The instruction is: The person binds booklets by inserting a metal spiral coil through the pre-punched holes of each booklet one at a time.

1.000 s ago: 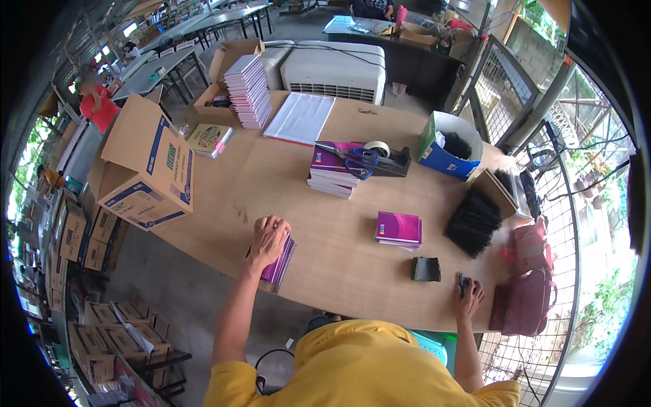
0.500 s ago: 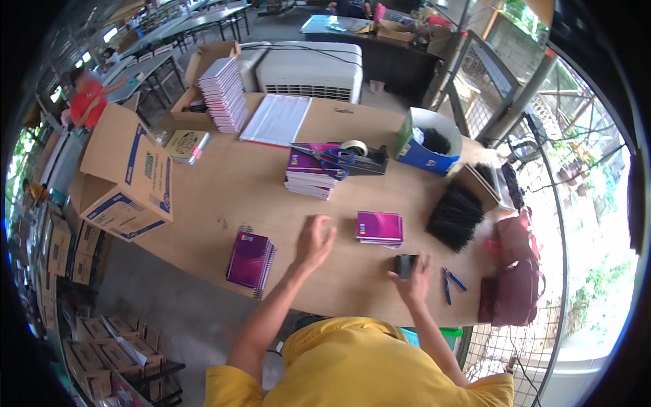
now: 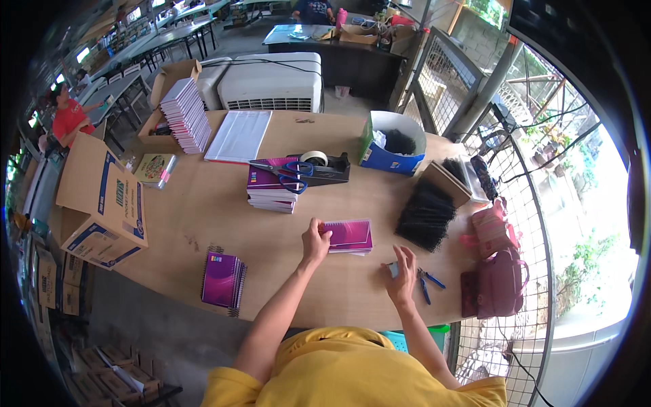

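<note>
- The small stack of purple booklets (image 3: pixel 349 235) lies on the bench (image 3: pixel 183 217) at the centre of the frame. Your left hand appears to pinch its left edge (image 3: pixel 316 243); if only the top pieces are caught, the looser sheets beneath could slide out of line.
- Your right hand (image 3: pixel 403 275), right of centre, seems to grasp a small grey block (image 3: pixel 393 269) between thumb and fingers. The grip looks shallow, so the block could slip if it turns.
- Just beside that hand, the blue-handled pliers (image 3: pixel 428 283) lie splayed; your knuckles could knock them as you swing right.
- Toward the lower left, the spiral-bound purple notebooks (image 3: pixel 220 279) sit close to the bench's near edge. Your left forearm could nudge them off, or their wire ends could snag each other.
- Above centre, the scissors (image 3: pixel 281 175) rest across another purple stack (image 3: pixel 271 198); a bump there could send them sliding.
- Right of centre, the loose black pile (image 3: pixel 424 214) could tangle if your sleeve or fingers drag through it.
</note>
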Motion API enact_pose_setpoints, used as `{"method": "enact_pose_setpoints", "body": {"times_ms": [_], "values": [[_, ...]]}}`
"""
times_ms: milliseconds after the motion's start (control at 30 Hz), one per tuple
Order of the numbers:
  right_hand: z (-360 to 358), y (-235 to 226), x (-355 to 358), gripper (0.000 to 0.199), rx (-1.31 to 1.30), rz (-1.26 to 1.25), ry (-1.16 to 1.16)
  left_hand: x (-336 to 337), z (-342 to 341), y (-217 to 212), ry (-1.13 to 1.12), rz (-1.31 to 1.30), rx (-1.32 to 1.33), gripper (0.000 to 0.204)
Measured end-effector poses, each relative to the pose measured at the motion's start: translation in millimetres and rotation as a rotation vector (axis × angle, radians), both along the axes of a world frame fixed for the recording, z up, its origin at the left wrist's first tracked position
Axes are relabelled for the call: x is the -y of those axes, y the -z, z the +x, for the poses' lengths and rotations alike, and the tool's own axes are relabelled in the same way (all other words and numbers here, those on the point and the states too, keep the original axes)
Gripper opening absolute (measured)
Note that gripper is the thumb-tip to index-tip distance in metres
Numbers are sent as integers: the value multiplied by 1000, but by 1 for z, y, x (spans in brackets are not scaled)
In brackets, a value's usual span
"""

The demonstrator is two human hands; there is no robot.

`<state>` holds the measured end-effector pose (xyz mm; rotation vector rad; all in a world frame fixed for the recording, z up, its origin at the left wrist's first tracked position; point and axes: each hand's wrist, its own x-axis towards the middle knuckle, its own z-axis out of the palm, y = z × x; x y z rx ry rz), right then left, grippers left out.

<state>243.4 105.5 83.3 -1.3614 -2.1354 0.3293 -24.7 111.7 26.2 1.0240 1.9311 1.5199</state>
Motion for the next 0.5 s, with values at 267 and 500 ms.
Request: {"method": "enact_pose_setpoints", "body": {"times_ms": [267, 500], "values": [[-47, 58, -7, 21, -704, -872, -203, 93, 35, -2, 259, 218, -447, 58], [-43, 84, 3, 32, -665, -861, -196, 84, 61, 27, 151, 170, -372, 38]]}}
